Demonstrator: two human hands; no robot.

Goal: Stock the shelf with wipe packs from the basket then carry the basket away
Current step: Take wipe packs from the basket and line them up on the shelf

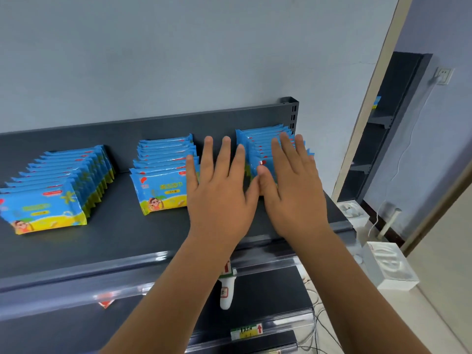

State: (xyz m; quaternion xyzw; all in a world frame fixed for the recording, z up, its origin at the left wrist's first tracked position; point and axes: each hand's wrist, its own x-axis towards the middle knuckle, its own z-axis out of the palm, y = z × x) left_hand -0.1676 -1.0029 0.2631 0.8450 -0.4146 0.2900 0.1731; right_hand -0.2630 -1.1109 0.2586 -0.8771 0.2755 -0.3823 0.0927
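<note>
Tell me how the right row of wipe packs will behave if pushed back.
The right row stands on edge, so packs may topple. Glossy wrappers probably slide easily on the shelf. Soft packs likely squash under both hands.

Even cool indoor light, soft shadows, glare on shelf edge strips (178, 282), wide-angle bending, slight blur

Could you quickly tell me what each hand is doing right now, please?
Left hand: open, fingers spread flat, holding nothing, between the middle and right rows.
Right hand: open, flat against the right row of wipe packs, gripping nothing.
</note>
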